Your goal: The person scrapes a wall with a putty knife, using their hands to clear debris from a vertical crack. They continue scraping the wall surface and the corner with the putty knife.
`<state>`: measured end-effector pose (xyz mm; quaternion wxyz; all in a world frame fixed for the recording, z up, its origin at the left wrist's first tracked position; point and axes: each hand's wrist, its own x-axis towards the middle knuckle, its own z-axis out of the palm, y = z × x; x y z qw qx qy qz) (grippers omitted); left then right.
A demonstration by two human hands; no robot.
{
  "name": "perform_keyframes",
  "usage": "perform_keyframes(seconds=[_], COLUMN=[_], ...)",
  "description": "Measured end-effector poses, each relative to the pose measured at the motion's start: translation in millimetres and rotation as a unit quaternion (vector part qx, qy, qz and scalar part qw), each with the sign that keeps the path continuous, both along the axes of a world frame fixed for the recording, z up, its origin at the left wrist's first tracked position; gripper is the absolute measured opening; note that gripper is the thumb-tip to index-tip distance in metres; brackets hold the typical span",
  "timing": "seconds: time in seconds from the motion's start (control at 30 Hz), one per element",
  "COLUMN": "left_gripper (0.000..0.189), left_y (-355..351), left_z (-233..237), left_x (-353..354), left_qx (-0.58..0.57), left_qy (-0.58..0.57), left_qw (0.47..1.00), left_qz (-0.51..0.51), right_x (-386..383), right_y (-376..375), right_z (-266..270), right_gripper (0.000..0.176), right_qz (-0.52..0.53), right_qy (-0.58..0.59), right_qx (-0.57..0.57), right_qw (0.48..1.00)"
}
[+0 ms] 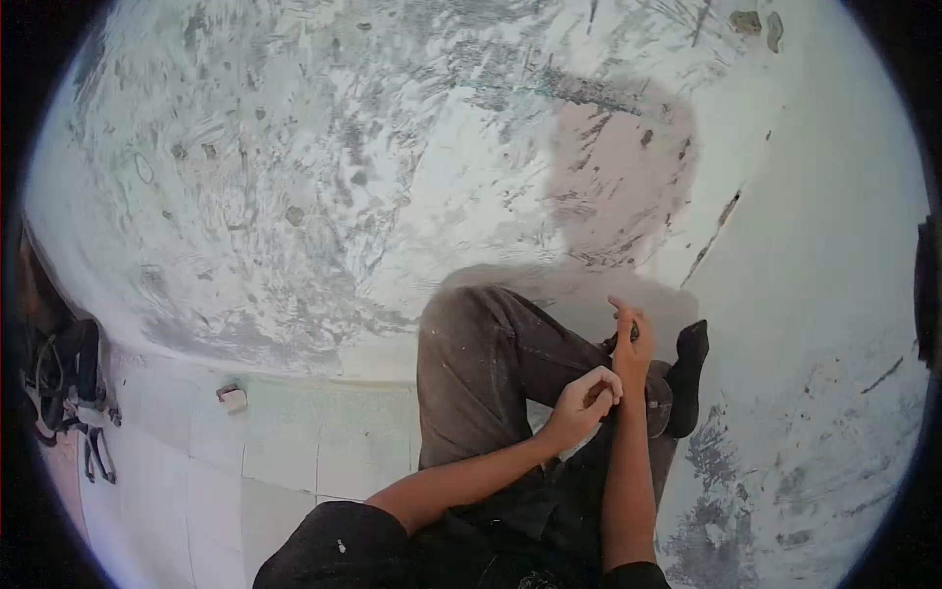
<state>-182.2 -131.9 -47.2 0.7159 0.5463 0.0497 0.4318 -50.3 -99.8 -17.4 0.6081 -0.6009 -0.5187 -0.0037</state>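
My left hand (583, 404) is closed, with its fingers curled together against the inside of my right wrist. Whitish dust shows on those fingers, and whatever they may hold is hidden. My right hand (630, 346) is raised in front of my lap with one finger stretched out. A small dark object (635, 333) shows within its grip, mostly covered by the fingers; its kind cannot be made out. Below and behind both hands are my dusty grey trousers (471, 363) and a foot in a black sock (690, 353).
A wall (294, 216) with patchy white and grey plaster rises ahead, and a shadow falls on it. Pale tiles (280, 442) cover the floor at left. A small block (232, 398) lies near the wall's base. Dark tangled items (74, 373) sit at far left.
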Motion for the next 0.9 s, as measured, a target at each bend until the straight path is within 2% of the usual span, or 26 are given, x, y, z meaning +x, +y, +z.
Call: perform_keyframes(seconds=[0.03, 0.1, 0.13, 0.2, 0.27, 0.33, 0.37, 0.43, 0.6, 0.7, 0.73, 0.77, 0.8, 0.83, 0.87, 0.9], left_gripper=[0.008, 0.008, 0.009, 0.009, 0.009, 0.009, 0.009, 0.010, 0.010, 0.011, 0.011, 0.011, 0.011, 0.011, 0.011, 0.011], left_y=[0, -4, -3, -2, -3, -3, -2, -1, -1, -1, -1, -2, -3, -3, -1, -1], left_z=[-3, 0, 1, -2, -3, -2, -3, -5, -8, -9, -10, -10, -8, -7, -6, -5], left_x=[1, 1, 0, -1, -2, 0, 1, 0, 3, 5, 5, 4, 4, 5, 5, 5], left_qx=[0.000, -0.002, -0.003, 0.004, 0.018, 0.014, 0.003, 0.014, 0.032, 0.044, 0.034, 0.043, 0.045, 0.046, 0.051, 0.047], left_qy=[-0.001, -0.003, -0.006, 0.007, 0.017, 0.022, 0.006, 0.016, 0.011, 0.018, 0.019, 0.028, 0.018, 0.007, 0.015, 0.019], left_qw=[1.000, 1.000, 1.000, 1.000, 1.000, 1.000, 1.000, 1.000, 0.999, 0.999, 0.999, 0.999, 0.999, 0.999, 0.999, 0.999], left_qz=[-0.003, 0.003, 0.006, -0.006, -0.013, -0.013, -0.010, 0.004, -0.002, 0.001, 0.000, -0.005, 0.002, 0.009, 0.004, 0.007], right_x=[1, 7, 11, 26, 55, 68, 70, 73, 102, 139, 140, 139, 132, 125, 120, 108], right_y=[-3, -13, -20, -39, -54, -74, -81, -92, -123, -127, -118, -107, -98, -92, -90, -91], right_z=[-1, -1, 8, 27, 29, 51, 60, 72, 55, 21, 6, -8, -11, -14, -16, -5], right_gripper=[0.043, 0.042, 0.042, 0.043, 0.040, 0.041, 0.041, 0.041, 0.049, 0.048, 0.048, 0.043, 0.039, 0.040, 0.040, 0.039], right_qz=[0.004, -0.093, -0.091, -0.087, -0.021, -0.019, -0.024, -0.047, -0.016, -0.025, -0.028, -0.110, -0.190, -0.205, -0.209, -0.219], right_qy=[-0.001, -0.167, -0.170, -0.065, 0.152, 0.265, 0.266, 0.274, 0.273, 0.303, 0.312, 0.186, 0.055, -0.057, -0.048, -0.087], right_qx=[0.000, -0.135, -0.129, -0.244, -0.115, 0.026, 0.027, 0.193, 0.191, 0.018, 0.027, 0.011, -0.005, 0.014, 0.018, -0.038], right_qw=[1.000, 0.972, 0.973, 0.964, 0.982, 0.964, 0.963, 0.941, 0.943, 0.952, 0.949, 0.976, 0.980, 0.977, 0.977, 0.971])
